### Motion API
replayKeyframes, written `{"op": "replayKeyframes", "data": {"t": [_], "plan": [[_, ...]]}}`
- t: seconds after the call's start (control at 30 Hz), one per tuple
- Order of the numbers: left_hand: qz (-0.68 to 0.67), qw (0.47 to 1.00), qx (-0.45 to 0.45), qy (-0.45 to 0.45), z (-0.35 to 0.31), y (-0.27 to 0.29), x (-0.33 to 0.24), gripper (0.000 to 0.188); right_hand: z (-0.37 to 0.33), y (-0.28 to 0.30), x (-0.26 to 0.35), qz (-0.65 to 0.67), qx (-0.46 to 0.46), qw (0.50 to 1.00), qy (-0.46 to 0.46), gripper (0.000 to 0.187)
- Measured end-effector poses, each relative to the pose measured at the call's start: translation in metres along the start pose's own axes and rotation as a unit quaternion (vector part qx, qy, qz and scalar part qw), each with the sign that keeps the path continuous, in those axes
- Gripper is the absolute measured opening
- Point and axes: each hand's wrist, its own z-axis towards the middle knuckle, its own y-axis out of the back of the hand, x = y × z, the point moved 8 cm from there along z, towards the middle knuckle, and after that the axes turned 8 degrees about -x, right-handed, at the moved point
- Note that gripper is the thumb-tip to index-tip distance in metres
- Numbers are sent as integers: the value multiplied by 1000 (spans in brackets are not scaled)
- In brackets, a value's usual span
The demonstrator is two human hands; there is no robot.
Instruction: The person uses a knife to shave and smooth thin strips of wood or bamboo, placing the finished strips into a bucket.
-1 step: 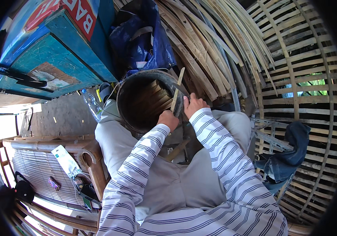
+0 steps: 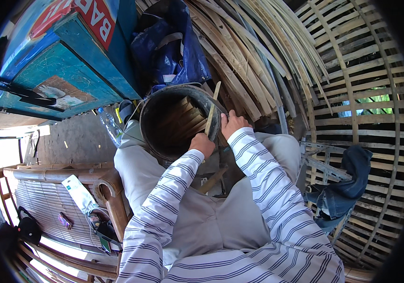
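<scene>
Between my knees stands a dark round bucket (image 2: 146, 137) with several bamboo strips (image 2: 193, 114) inside, leaning toward its right side. My left hand (image 2: 203, 144) is closed round the lower end of a thin, pale bamboo strip (image 2: 211, 115). This strip slants up and away across the bucket's right rim, its far end sticking out beyond it. Just right of the rim is my right hand (image 2: 234, 124), fingers curled, close to the strip. What it grips, if anything, is hidden from view.
Beyond the bucket lies a blue plastic bag (image 2: 195, 66), with a pile of long wooden strips (image 2: 239, 61) to its right. A blue cabinet (image 2: 103, 70), a clear bottle (image 2: 111, 126) and a bamboo bench (image 2: 51, 174) are at left. Denim cloth (image 2: 348, 179) hangs by the slatted wall (image 2: 374, 133).
</scene>
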Motion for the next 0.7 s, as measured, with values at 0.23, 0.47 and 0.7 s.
{"op": "replayKeyframes", "data": {"t": [0.23,0.47,0.7], "plan": [[-20,1000,9,-8,14,-12,17,30,22,1,4,-19,5,1000,-19,43],[-114,990,40,68,3,-3,3,30,51,-2,1,-20,-16,1000,-5,44],[18,999,2,48,-3,4,-2,31,85,3,-2,-18,-43,999,-25,39]]}}
